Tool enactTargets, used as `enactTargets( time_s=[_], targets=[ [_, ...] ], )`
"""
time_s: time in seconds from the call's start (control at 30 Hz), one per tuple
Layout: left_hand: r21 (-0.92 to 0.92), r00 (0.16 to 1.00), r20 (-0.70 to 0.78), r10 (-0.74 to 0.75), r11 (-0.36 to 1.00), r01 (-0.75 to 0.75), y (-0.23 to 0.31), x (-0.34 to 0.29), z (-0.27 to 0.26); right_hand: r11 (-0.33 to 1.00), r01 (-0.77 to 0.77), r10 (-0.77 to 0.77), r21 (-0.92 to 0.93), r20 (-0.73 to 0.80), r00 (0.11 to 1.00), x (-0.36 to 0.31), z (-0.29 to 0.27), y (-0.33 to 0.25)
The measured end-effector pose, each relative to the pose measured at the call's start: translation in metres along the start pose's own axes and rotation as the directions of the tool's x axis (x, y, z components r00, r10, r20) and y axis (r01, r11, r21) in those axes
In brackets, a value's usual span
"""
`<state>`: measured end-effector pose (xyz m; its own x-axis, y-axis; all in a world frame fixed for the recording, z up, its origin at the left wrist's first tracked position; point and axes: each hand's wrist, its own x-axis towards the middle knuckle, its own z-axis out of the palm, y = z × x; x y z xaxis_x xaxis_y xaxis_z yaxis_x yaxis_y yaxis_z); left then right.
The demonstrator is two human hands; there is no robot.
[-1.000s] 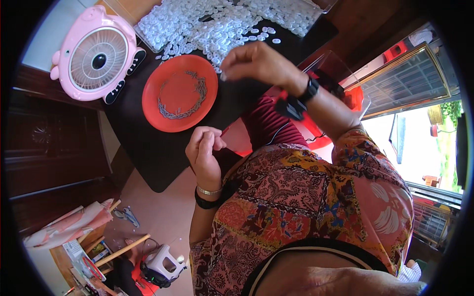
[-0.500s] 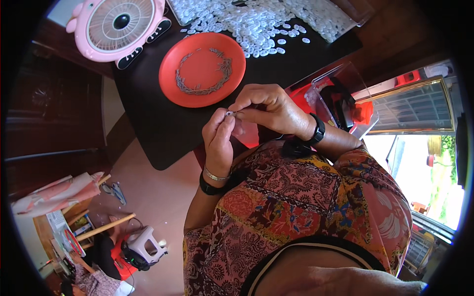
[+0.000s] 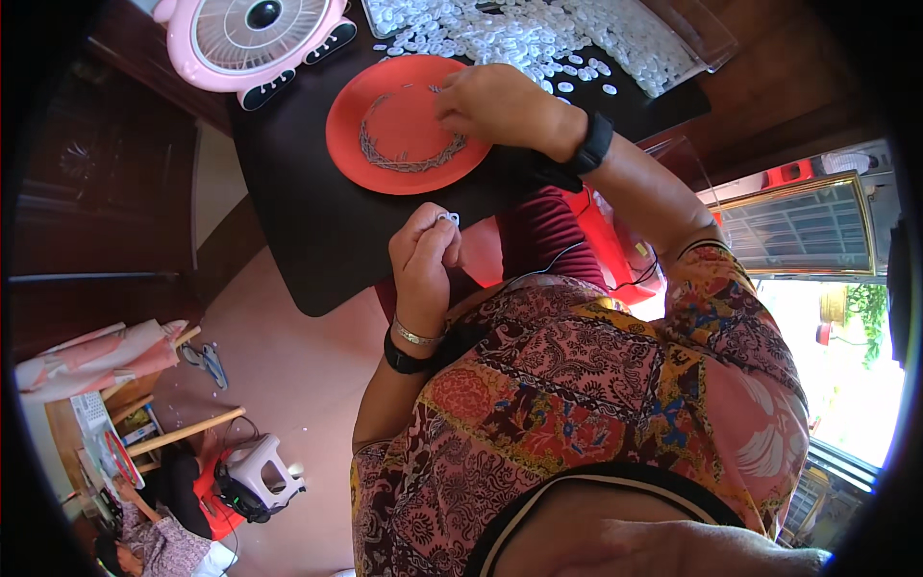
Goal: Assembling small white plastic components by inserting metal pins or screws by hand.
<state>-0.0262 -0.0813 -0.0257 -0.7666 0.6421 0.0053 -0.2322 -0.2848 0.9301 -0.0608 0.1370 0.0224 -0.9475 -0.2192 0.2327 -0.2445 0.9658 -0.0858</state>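
My left hand (image 3: 421,255) is closed, pinching a small white plastic piece (image 3: 449,218) between thumb and fingertip, just below the plate's near edge. My right hand (image 3: 495,106) reaches over the right side of an orange-red plate (image 3: 343,144). Its fingers are bent together among the small grey pins (image 3: 413,165) that lie in a ring there. Whatever sits between those fingertips is hidden. Beyond the plate spreads a large heap of white oval plastic pieces (image 3: 524,43), with several loose ones at its near edge.
A pink animal-shaped fan (image 3: 207,58) stands at the far left of the black table (image 3: 288,212). A clear bin wall (image 3: 707,34) rises at the far right. Lower left, another person (image 3: 168,543) sits near a white and grey plastic stool (image 3: 264,474).
My right hand has left the white piece and moved forward onto the plate. My left hand still pinches the piece, nearly in place. The view has shifted slightly.
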Motion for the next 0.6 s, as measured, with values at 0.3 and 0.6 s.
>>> enactTargets(
  time_s=[0.3, 0.6],
  targets=[
    [-0.040, 0.999, 0.015, -0.037, 0.998, 0.038, 0.001, 0.000, 0.002, 0.951, 0.088, -0.044, -0.297, 0.153, 0.987, 0.017, 0.016, -0.005],
    [-0.024, 1.000, 0.001, -0.026, 0.999, 0.026, 0.002, 0.000, 0.003, 0.997, 0.046, -0.045, -0.067, 0.015, 0.999, 0.019, 0.010, -0.008]
  ],
)
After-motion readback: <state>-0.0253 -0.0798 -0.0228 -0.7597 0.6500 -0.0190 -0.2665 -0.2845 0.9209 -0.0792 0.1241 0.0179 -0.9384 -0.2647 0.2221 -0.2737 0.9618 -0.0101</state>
